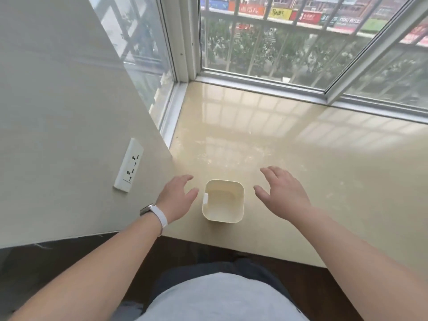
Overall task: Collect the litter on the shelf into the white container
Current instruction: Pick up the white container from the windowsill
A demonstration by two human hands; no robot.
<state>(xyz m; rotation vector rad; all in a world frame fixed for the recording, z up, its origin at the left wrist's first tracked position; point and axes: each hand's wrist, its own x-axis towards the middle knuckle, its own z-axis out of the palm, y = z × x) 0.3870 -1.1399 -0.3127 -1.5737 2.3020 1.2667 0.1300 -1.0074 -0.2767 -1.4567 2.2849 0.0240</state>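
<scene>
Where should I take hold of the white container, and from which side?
I'd grip the white container by its two flat side walls just below the rim, coming in from left and right. It stands upright and open-topped on the shelf, squarish with rounded corners, and the open left hand and right hand flank those walls, not touching.

An upstairs room in a home, it seems: a glossy beige bay-window shelf (301, 158) fills the middle of the frame, white-framed windows (185, 42) with security bars (252, 42) span the top, shop signs (280, 13) and treetops (254, 52) lie below outside, a wall socket (128, 165) sits at left, dark wood floor (208, 249) at the bottom
</scene>
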